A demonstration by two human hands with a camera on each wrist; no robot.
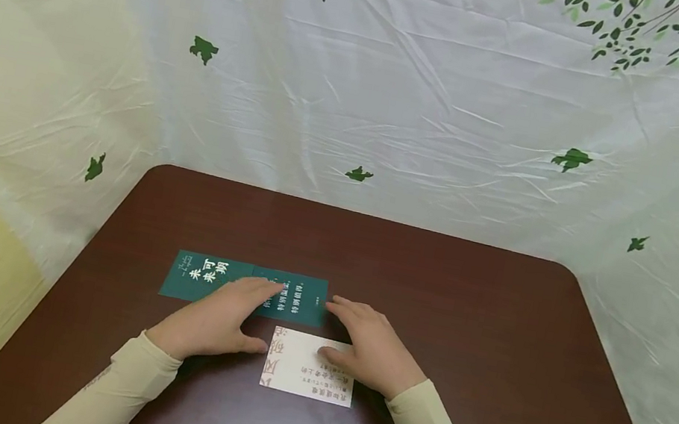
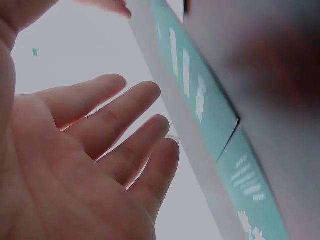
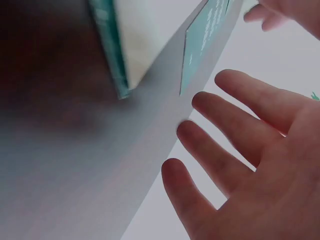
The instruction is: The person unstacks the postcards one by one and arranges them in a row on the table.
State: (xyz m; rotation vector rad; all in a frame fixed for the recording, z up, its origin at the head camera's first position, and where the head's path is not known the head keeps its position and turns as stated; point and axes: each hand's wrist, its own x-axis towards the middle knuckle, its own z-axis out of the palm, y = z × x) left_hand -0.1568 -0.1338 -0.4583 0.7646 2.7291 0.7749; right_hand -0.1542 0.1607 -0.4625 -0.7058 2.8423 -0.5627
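Two dark green cards with white Chinese characters lie end to end on the brown table: a left card (image 1: 180, 284) and a right card (image 1: 312, 306). Closer to the body is a cream card (image 1: 305, 369) with brownish print, its characters upside down in the head view. My left hand (image 1: 218, 319) is spread over the green pair, partly covering both, its thumb beside the cream card's left edge. Over the cream card's right part is my right hand (image 1: 375, 347), fingertips near the right green card's end. Both wrist views show loosely extended fingers with nothing held; contact with the cards cannot be told.
The brown table (image 1: 464, 317) has rounded far corners. A pale curtain (image 1: 410, 118) printed with green leaves and birds surrounds it at the back and sides. Long cream sleeves (image 1: 128, 383) cover both forearms.
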